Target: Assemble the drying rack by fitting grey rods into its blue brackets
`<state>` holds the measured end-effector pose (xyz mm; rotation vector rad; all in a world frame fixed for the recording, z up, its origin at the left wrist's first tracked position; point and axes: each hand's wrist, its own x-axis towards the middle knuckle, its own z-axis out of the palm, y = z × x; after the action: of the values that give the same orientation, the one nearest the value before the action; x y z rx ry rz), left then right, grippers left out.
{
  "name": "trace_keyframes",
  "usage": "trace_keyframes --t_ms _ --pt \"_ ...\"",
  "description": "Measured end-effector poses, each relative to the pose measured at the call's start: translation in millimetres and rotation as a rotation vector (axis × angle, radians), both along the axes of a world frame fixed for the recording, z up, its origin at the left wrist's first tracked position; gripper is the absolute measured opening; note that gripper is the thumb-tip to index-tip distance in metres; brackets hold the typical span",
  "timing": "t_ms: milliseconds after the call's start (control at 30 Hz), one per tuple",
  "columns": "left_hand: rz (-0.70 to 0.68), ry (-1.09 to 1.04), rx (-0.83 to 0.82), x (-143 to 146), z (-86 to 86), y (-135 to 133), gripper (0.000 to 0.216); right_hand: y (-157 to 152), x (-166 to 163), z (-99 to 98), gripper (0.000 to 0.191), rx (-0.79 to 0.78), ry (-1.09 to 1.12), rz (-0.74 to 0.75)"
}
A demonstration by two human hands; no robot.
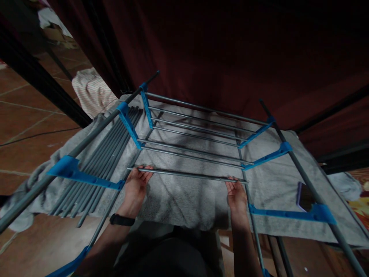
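A thin grey metal tube spans between my two hands, close to me and roughly level. My left hand has its fingers closed around the tube near its left end; a dark band circles that wrist. Near the other end, my right hand holds the same tube between thumb and fingers. Around them stands a rack frame of grey poles joined by blue plastic brackets. Several crossbars link the farther brackets on both sides. The tube's ends lie near the frame's lower poles, and contact there is unclear.
A row of loose grey tubes lies at left on a grey towel-like cloth. A phone-like dark object rests at right beneath the frame. Dark red curtain hangs behind, and tiled floor shows at left.
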<state>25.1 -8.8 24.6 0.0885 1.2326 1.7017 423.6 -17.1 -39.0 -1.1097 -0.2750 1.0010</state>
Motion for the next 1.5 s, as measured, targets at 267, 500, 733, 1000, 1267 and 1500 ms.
trace_keyframes --t_ms 267,500,733,1000,1267,1500 --pt "-0.045 -0.013 0.003 3 -6.9 2 0.019 -4 -3 1.1 0.01 0.064 0.044 0.034" --pt "-0.088 -0.031 0.001 3 -12.1 1 0.021 -4 -4 3.4 0.003 0.052 0.049 0.036" --pt "-0.078 -0.037 0.003 3 -8.7 0 0.02 -6 -5 4.0 0.006 0.068 0.07 0.03" --pt "-0.132 -0.1 -0.021 14 0.3 -4 0.017 -3 -3 -0.9 0.007 0.054 0.098 0.01" --pt "-0.182 -0.123 -0.078 33 3.6 1 0.023 -6 -4 -2.0 0.013 0.071 0.073 0.036" --pt "-0.171 -0.086 -0.088 34 2.6 3 0.026 -7 -3 -4.6 0.012 0.09 0.038 0.077"
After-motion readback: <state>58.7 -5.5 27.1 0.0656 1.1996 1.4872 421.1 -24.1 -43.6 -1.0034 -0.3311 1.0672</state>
